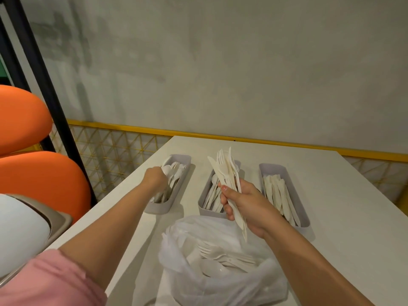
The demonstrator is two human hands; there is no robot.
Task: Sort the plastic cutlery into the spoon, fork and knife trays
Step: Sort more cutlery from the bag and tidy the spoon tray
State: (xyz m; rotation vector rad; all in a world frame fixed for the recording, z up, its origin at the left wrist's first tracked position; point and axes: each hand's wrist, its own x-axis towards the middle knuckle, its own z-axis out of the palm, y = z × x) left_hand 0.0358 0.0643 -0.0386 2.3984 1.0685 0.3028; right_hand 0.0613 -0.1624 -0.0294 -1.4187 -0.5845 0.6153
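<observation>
White table (331, 184); near, plastic bag (187, 286) of cutlery (220, 259). Left tray (159, 209): spoons (176, 171), left hand (154, 178) inside, grip unclear. Middle tray (207, 210): forks (212, 197), behind right hand (247, 202) gripping mixed bundle (225, 166). Right tray (303, 221): knives (276, 191).

Three trays are being kept side by side on the table (331, 195): the left tray (163, 209) with spoons in it, the middle tray (204, 209), and the right tray (304, 221) with knives in it. A bag (220, 290) of loose cutlery (227, 259) is being kept before the middle tray, nearer the person. The left hand (154, 177) is being held in the left tray. A bundle of cutlery (225, 168) is being gripped by the right hand (245, 202) above the middle tray.
</observation>
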